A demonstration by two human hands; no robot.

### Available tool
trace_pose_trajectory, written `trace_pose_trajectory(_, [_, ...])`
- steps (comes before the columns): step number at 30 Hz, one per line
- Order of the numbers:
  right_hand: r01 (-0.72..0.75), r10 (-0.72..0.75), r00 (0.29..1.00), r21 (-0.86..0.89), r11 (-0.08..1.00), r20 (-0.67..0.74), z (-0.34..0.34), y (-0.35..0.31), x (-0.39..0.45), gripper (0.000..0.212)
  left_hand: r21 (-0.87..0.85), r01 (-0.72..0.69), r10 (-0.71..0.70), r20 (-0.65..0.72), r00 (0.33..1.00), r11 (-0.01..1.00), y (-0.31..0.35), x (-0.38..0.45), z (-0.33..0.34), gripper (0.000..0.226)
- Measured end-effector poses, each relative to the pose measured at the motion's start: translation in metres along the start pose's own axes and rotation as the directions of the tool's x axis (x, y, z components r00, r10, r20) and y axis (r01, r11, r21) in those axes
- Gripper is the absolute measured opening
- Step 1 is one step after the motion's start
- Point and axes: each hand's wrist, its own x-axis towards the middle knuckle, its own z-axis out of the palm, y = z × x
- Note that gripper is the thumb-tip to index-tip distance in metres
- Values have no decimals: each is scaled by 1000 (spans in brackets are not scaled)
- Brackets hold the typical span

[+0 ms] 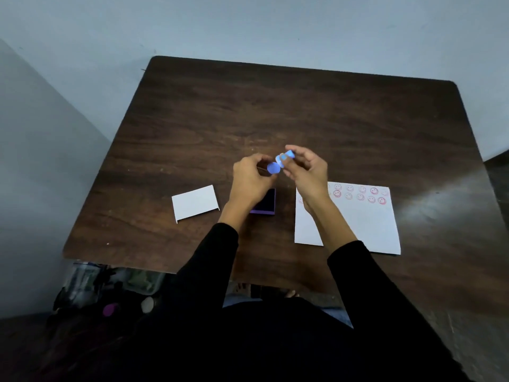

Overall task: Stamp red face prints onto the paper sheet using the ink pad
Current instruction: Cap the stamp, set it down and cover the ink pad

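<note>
Both hands are raised above the middle of the dark wooden table (pixel 275 111). My left hand (pixel 252 180) pinches a round blue cap (pixel 273 168). My right hand (pixel 307 172) grips a small blue stamp (pixel 285 157), close beside the cap. Below my left hand lies the purple ink pad (pixel 266 205), open, partly hidden by my wrist. The white paper sheet (pixel 366 224) lies to the right, with several red face prints (pixel 360 194) along its far edge.
A white lid (pixel 195 203) lies left of the ink pad. Bags and clutter (pixel 110 288) sit on the floor by the table's near left corner. Walls stand behind and to the left.
</note>
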Motion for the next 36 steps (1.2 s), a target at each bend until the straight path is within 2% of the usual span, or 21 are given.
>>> trace_pose_trajectory(4, [-9, 10, 999, -41, 999, 41, 6, 6, 2, 24, -52, 25, -26, -19, 999, 998, -3, -2, -2, 28])
trace_pose_trajectory(10, [-68, 63, 997, 102, 993, 46, 7, 6, 3, 19, -249, 117, -130, -33, 991, 961, -7, 0, 1, 30])
trace_pose_trajectory(18, [-157, 137, 986, 238, 959, 96, -1, 4, 2, 18, -314, 88, -104, -34, 994, 945, -10, -3, 0, 35])
trace_pose_trajectory(23, [-248, 212, 966, 298, 922, 149, -7, 7, -1, 19, -288, 65, -81, -46, 996, 956, -10, -7, 0, 33])
trace_pose_trajectory(31, [-261, 231, 960, 220, 940, 156, -9, -3, -1, 19, -250, 15, -33, -65, 997, 968, -8, -11, 1, 32])
trace_pose_trajectory(34, [-196, 192, 973, 22, 980, 129, -13, -5, -1, 21, -198, 59, -53, 35, 998, 978, -9, -8, -1, 36])
trace_pose_trajectory(36, [-108, 122, 988, -127, 986, 100, -18, -3, -2, 23, -160, 122, -104, 117, 988, 980, -12, -5, -3, 48])
